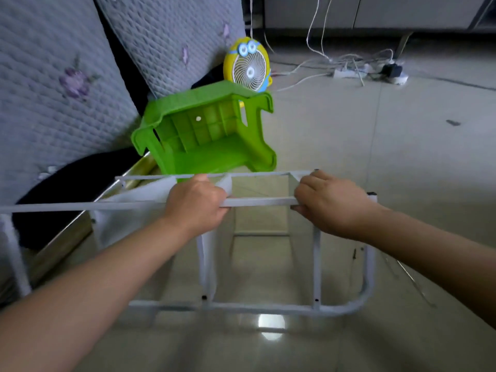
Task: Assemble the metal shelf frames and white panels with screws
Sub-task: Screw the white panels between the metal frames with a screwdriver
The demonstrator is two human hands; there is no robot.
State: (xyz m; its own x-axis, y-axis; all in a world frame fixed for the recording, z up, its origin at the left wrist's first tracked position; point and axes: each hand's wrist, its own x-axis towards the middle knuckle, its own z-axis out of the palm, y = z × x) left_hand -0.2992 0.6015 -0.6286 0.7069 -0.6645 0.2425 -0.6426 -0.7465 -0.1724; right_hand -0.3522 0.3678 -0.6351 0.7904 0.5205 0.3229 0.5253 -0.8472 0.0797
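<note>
A white metal shelf frame [261, 202] stands on the tiled floor, its long tubes running left to right. My left hand [196, 205] grips the near top tube at its middle. My right hand [331, 204] grips the same tube further right, fingers curled over it. White panels [128, 226] hang inside the frame on the left half. The lower curved tube [349, 308] of the frame lies near the floor below my arms. No screws can be made out.
A green plastic stool [214, 130] lies tipped on its side just behind the frame. A yellow cartoon fan [249, 67] stands behind it. A grey quilted sofa [53, 89] fills the left. A power strip with cables [351, 73] lies at the back right.
</note>
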